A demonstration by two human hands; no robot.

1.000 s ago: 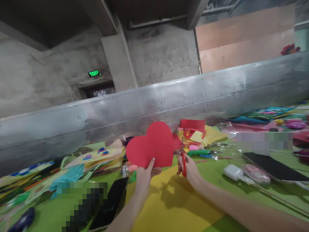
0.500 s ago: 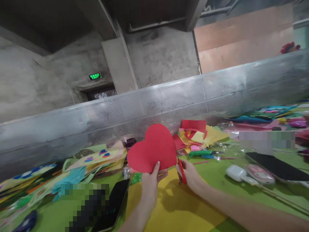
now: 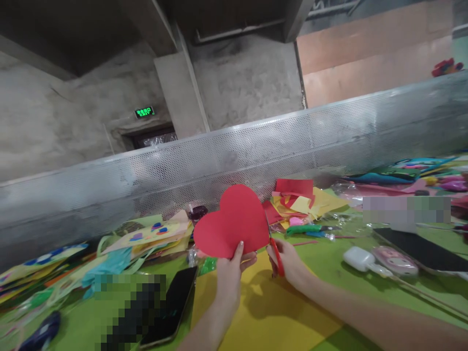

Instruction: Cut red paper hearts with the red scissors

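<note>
Red heart-shaped sheet of paper [image 3: 237, 219] was held up above the worktop [image 3: 325, 258], its surface green; heart tilted, point toward the lower right. Left hand [image 3: 232, 268] pinched it at the lower edge, thumb on the near face. Right hand [image 3: 288, 263] gripped red-handled metal scissors [image 3: 277, 258], blades upward along the heart's right edge; whether they bit into the paper, could not tell. Large yellow paper sheet [image 3: 252, 326] lay flat below both hands, shadowed. Black flat phone [image 3: 173, 304] left of it, near the left forearm. Behind the right hand: green-handled tool [image 3: 302, 229], then heaped red and yellow paper scraps [image 3: 302, 204]. Off to the right, white rounded case [image 3: 358, 258] just beside a pink rounded case [image 3: 395, 261]. Perforated grey metal panel [image 3: 234, 151] ran across the back.
</note>
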